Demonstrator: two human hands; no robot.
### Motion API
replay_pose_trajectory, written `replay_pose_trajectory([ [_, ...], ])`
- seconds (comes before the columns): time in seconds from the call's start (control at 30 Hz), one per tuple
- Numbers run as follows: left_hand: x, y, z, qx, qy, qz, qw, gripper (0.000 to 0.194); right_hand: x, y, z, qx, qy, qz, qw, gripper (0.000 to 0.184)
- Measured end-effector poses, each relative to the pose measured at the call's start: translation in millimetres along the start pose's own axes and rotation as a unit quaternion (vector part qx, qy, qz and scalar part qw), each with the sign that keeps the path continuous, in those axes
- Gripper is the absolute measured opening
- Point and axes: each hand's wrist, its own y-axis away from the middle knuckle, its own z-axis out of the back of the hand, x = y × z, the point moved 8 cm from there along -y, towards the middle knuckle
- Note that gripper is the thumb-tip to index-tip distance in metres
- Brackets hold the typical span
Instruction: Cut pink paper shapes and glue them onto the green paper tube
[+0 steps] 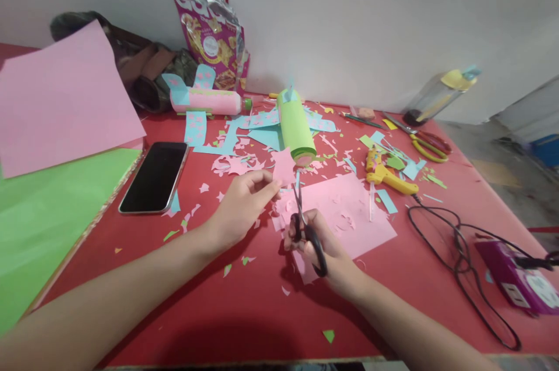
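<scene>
Between its thumb and fingers, my left hand [244, 202] pinches a small piece of pink paper [283, 167]. My right hand [323, 243] has its fingers through the black handles of a pair of scissors [299, 202], the blades pointing up beside the pink piece. Under and behind the right hand lies a larger pink sheet [367, 214] with small cut bits on it. Just beyond the hands rests a green paper-covered tube [297, 126] with blue wings. A pink paper-covered bottle [209, 102] with blue pieces lies farther left.
Left are a phone [155, 177], a large pink sheet [65, 97] and green paper [74, 219]. A snack bag [213, 39] stands at the back. A yellow glue gun [384, 173], its cord, pliers [430, 144], a clear bottle [437, 97] and a purple box [515, 272] are right.
</scene>
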Motion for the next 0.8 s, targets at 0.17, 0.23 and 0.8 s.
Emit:
replay_pose_trajectory([
  [0.17,-8,4,-4.4,0.022,-0.092,-0.024,0.995,0.022,0,0,-4,0.012,0.019,-0.019,1.000,0.040],
  [0.23,-10,6,-6.8,0.032,-0.114,-0.029,0.993,0.021,0,0,-3,0.010,0.024,-0.018,1.000,0.038],
  [0.8,-2,7,-14.6,0.054,-0.114,-0.005,0.992,0.018,6,0,-3,-0.002,0.051,-0.007,0.999,0.038],
])
